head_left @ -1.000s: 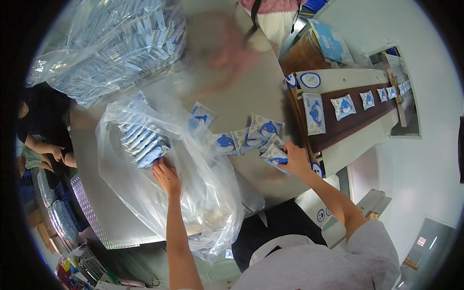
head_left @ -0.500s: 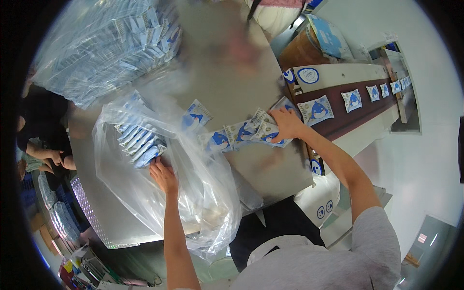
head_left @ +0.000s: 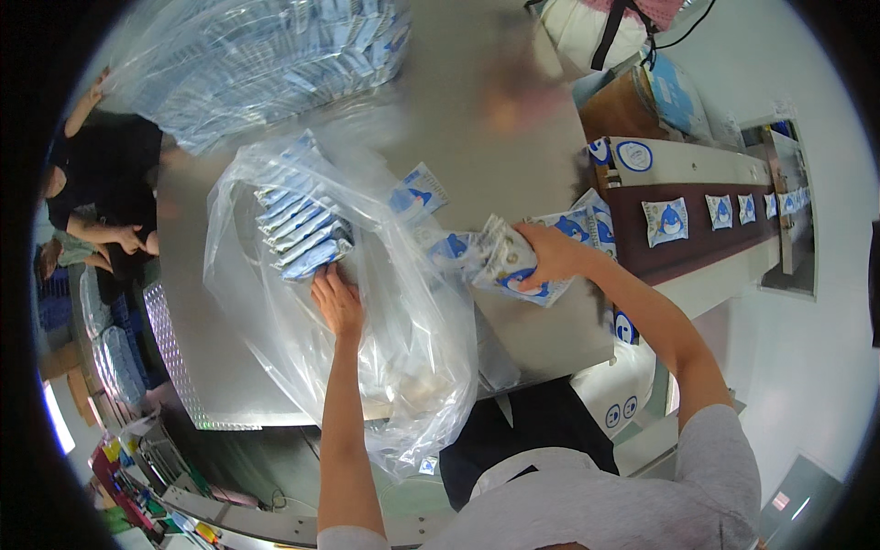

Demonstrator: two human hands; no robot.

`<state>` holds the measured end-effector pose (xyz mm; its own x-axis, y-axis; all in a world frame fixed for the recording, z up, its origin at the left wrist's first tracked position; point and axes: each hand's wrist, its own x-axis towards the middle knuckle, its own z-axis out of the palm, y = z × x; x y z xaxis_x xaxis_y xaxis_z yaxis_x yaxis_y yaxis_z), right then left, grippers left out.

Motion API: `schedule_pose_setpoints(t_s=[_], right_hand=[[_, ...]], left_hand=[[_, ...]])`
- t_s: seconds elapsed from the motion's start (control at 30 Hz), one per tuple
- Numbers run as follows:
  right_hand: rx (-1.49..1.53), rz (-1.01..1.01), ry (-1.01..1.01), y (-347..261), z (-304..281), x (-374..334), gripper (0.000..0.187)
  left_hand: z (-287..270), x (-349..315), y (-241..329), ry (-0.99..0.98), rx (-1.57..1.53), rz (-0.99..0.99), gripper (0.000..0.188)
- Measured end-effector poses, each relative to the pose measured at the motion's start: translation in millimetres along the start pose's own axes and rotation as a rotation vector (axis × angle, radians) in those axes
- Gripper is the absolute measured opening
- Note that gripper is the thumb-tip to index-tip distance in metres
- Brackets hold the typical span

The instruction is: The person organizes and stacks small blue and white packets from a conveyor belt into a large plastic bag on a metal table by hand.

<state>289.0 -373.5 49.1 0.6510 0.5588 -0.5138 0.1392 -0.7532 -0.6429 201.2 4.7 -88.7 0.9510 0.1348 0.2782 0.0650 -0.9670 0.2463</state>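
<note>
My left hand (head_left: 337, 298) reaches into a large clear plastic bag (head_left: 403, 367) lying on the steel table (head_left: 541, 330). Its fingers touch a row of blue-and-white sachets (head_left: 301, 229) stacked inside the bag. My right hand (head_left: 548, 257) is closed on a bunch of the same sachets (head_left: 500, 266) and holds them just above the table, beside the bag's mouth. A single sachet (head_left: 417, 192) lies flat on the table behind the bag.
A dark conveyor belt (head_left: 715, 240) on the right carries several spaced sachets. A second big bag of sachets (head_left: 266, 64) sits at the far left of the table. Another person (head_left: 101, 197) in black stands at the left. A brown box (head_left: 632, 101) is behind the conveyor.
My right hand gathered sachets near the conveyor's end and carried the bunch leftward toward the bag. My left hand stayed inside the bag by the stacked row.
</note>
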Motion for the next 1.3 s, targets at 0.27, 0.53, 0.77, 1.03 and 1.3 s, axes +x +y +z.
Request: schedule_pose_setpoints(t_s=[0.27,0.53,0.77,1.03,1.3], right_hand=[[0.123,0.011,-0.145,-30.7,21.3,60.8,0.091],[-0.604,-0.097,0.573,-19.3,21.7,32.6,0.092],[0.125,-0.015,0.477,-116.3,-49.6,28.2,0.101],[-0.355,-0.293,0.097,-208.0,119.0,169.4,0.099],[-0.741,-0.313,0.364,-205.3,144.2,193.2,0.097]], left_hand=[[-1.3,2.0,5.1,-0.077,-0.089,-0.082,0.055],[1.9,-0.7,-0.1,0.016,-0.135,-0.072,0.06],[-0.6,-1.8,1.3,-0.055,-0.171,-0.072,0.065],[4.3,-23.1,12.7,-0.534,-0.503,-0.252,0.044],[-24.6,-78.7,15.5,-0.144,-0.322,-0.029,0.042]])
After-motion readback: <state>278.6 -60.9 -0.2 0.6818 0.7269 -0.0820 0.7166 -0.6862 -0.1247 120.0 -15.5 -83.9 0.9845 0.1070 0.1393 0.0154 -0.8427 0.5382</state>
